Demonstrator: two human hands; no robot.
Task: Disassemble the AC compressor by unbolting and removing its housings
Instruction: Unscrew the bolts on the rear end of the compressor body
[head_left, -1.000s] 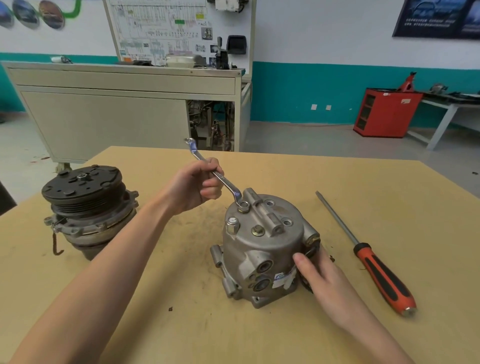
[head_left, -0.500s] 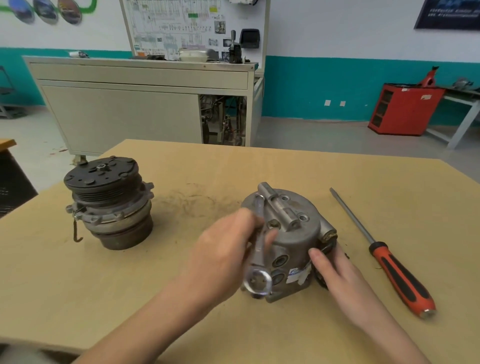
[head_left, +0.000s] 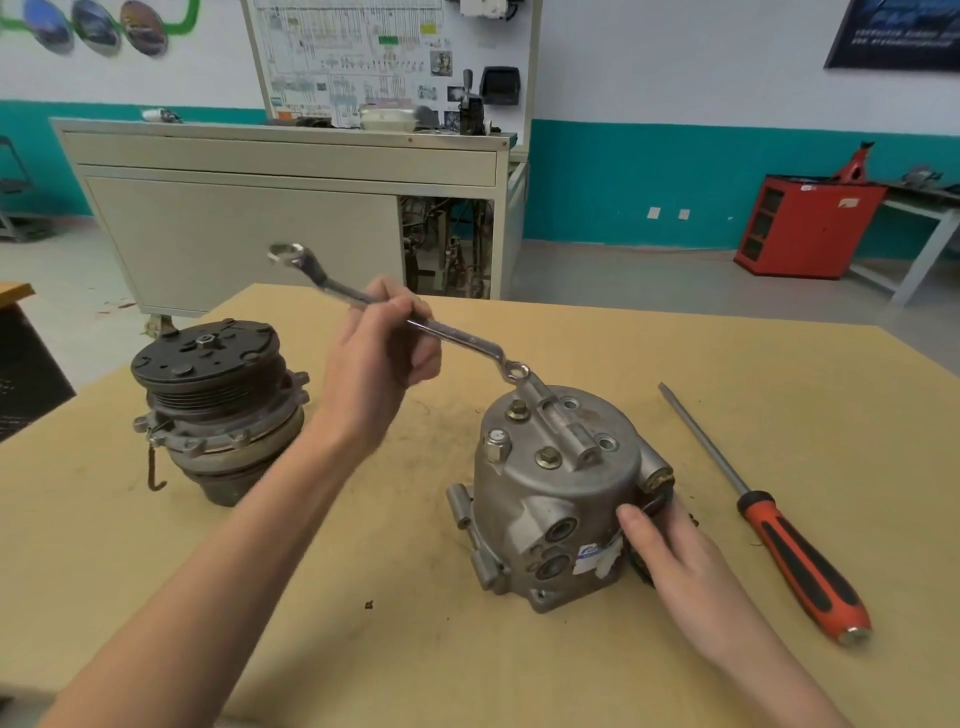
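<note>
You are near the start of the unbolting, by the look of it. The compressor (head_left: 561, 493) stands on end at lower centre-right of the frame on the table (head_left: 467, 665). Its top housing (head_left: 597, 470) sits on the body with no gap showing at the seam. Two brass-coloured bolts (head_left: 548, 458) sit in the top face with their heads down. A silver hex fitting (head_left: 497, 446) stands beside them near the left edge. None looks backed out (though a turn or two of loosening would not show from here).

Your left hand (head_left: 382, 358), at the centre of the frame, has its fingers curled round the shank of the wrench (head_left: 454, 339). The wrench slopes down to the right until its ring end meets the far rim of the top housing. I cannot tell whether the ring is seated over a bolt head there. Your right hand (head_left: 670, 551), at lower right, lies against the side of the compressor with its fingers fairly straight, pressing to steady it rather than wrapping round it.

So I judge that nothing is off yet. Every fastener in view has to be drawn, and then the housing has to be lifted away. The screwdriver (head_left: 779, 535) lies untouched on the table at right, just beyond your right hand. A second compressor (head_left: 218, 405) stands whole at left, its clutch plate uppermost.
</note>
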